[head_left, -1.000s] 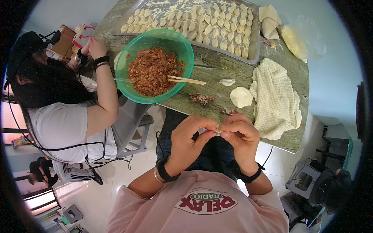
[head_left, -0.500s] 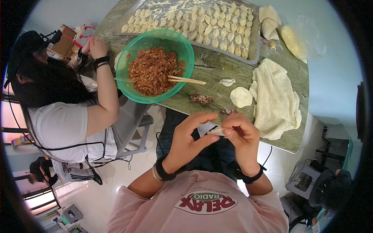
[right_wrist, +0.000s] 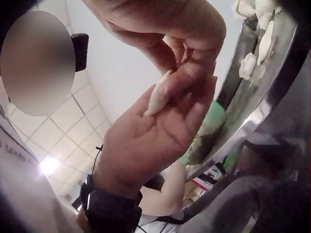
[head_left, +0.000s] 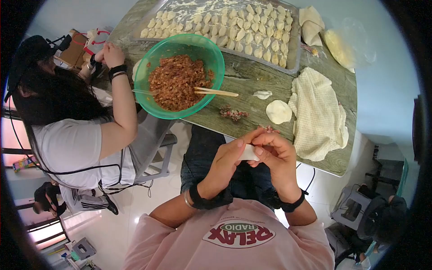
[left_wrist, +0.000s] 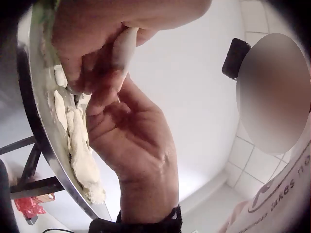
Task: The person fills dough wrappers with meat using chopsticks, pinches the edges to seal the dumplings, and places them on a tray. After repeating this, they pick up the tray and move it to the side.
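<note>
A pale folded dumpling (head_left: 249, 153) is between the two hands, over the lap at the table's near edge. The left hand (head_left: 223, 162) has its thumb and fingers round the dumpling's left side. On the other side, the right hand (head_left: 279, 162) pinches it with thumb and curled fingers. In the right wrist view the dumpling (right_wrist: 158, 97) lies against the left fingers, its filling hidden inside the dough. Ahead of the hands a round dough wrapper (head_left: 279, 112) lies flat beside a small piece of dough (head_left: 263, 95).
A green bowl (head_left: 219, 76) of meat filling (head_left: 177, 78) with chopsticks (head_left: 218, 92) stands front left. Behind it is a metal tray (head_left: 294, 67) with rows of dumplings. A cream cloth (head_left: 317, 117) lies right; reddish scraps (head_left: 233, 113) lie nearer. Another person (head_left: 67, 148) sits left.
The left hand parted from the dough, its thumb and fingers spread, then came back round it. The dumpling now shows more plainly between the hands; the right hand kept its pinch.
</note>
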`<state>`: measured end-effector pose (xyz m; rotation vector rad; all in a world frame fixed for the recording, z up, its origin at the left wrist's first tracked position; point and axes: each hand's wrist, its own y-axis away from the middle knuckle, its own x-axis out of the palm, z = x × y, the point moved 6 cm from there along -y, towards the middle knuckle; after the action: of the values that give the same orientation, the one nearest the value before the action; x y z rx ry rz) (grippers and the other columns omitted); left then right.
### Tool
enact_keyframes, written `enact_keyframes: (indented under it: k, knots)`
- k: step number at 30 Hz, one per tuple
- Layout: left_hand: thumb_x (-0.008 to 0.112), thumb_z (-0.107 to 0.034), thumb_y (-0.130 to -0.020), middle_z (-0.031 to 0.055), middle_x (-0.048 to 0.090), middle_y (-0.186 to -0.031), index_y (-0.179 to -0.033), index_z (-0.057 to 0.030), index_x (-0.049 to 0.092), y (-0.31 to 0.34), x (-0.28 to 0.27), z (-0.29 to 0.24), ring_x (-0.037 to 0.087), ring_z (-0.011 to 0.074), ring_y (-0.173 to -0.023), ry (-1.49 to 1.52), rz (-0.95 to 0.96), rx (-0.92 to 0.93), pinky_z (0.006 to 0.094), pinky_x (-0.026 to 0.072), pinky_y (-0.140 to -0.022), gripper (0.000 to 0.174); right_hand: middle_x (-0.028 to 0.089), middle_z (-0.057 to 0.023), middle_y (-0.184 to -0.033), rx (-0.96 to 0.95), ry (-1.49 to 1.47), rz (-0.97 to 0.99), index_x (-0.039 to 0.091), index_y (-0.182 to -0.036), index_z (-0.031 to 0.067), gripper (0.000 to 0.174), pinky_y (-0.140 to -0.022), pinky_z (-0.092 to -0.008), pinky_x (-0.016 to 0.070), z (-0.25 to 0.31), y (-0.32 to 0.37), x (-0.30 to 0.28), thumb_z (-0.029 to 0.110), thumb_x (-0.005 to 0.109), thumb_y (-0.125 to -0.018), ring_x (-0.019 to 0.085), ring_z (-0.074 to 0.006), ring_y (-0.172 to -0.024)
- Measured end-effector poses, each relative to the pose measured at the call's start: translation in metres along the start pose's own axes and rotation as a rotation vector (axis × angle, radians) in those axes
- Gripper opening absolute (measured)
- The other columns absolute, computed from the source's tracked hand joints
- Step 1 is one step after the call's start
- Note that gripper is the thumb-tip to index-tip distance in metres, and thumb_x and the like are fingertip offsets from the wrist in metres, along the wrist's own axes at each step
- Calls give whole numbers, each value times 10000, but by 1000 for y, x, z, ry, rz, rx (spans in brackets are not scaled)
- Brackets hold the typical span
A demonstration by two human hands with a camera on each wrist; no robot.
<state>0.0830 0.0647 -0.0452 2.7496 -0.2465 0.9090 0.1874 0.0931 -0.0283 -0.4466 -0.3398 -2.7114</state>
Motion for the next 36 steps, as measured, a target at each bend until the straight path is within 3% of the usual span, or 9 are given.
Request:
enact_keyframes:
  k: [6, 9, 15, 17, 18, 20, 21, 28, 36]
  knots:
    - [357, -333, -946, 75, 569, -1045, -1238, 43, 456, 3, -3, -1, 536, 107, -910, -110, -150, 13, 220, 425, -789, 486, 583, -28, -829, -4, 113, -46, 569, -931, -1, 101, -522, -181, 431, -2, 1, -4, 45, 576, -840, 526, -61, -624]
    - [343, -309, -946, 126, 575, -1081, -1194, 73, 465, 5, -6, 4, 569, 184, -962, -88, -189, -108, 319, 407, -914, 472, 569, -16, -807, -38, 140, -57, 566, -942, 0, 114, -539, -182, 427, -1, -1, -5, 41, 580, -837, 515, -59, -636]
    - [310, -412, -936, 125, 611, -1025, -1125, 35, 528, -1, -18, 8, 603, 179, -825, 93, -221, -130, 283, 460, -683, 532, 564, -19, -786, -192, 153, -234, 522, -1038, -17, 260, -575, -179, 426, 12, -5, -7, 156, 585, -855, 518, -73, -687]
    - [283, -440, -933, 118, 637, -914, -1081, 16, 541, -7, -4, 4, 605, 181, -762, 441, -209, -77, 270, 436, -596, 544, 590, -50, -814, -17, -226, -200, 511, -1074, -29, 382, -533, -166, 399, 3, -8, 4, 288, 552, -866, 500, -48, -628]
    - [283, -440, -933, 118, 637, -914, -1081, 16, 541, -8, -2, 8, 605, 181, -762, 440, -207, -78, 270, 436, -596, 544, 590, -50, -814, -19, -227, -202, 511, -1074, -29, 382, -533, -166, 399, 1, -9, 2, 288, 552, -866, 500, -48, -628]
    - [293, -419, -937, 109, 635, -773, -1035, -5, 532, -11, 11, 10, 607, 193, -693, 491, -58, -22, 278, 451, -585, 488, 620, -96, -904, 189, -498, 85, 512, -1094, -33, 455, -470, -156, 357, -15, -12, 13, 358, 512, -861, 469, -12, -551]
    - [302, -401, -940, 100, 609, -677, -994, -30, 521, -10, 14, 7, 596, 197, -612, 427, -162, -16, 274, 457, -548, 434, 635, -131, -946, 231, -475, -4, 545, -1057, -39, 452, -394, -154, 306, -16, -13, 19, 362, 503, -852, 414, 10, -454]
    - [330, -339, -944, 108, 595, -716, -985, -21, 516, -7, 11, 8, 579, 182, -564, 324, -206, 42, 267, 457, -518, 372, 651, -136, -884, 277, -370, -2, 593, -964, -41, 407, -338, -154, 270, -18, -14, 20, 341, 512, -851, 388, -6, -398]
    - [370, -289, -932, 125, 631, -819, -936, 40, 563, -3, 17, 0, 566, 126, -563, 58, -363, 137, 208, 405, -464, 382, 659, -133, -810, 33, -192, -63, 615, -884, -42, 315, -311, -166, 275, -18, -16, 15, 257, 525, -841, 428, -39, -392]
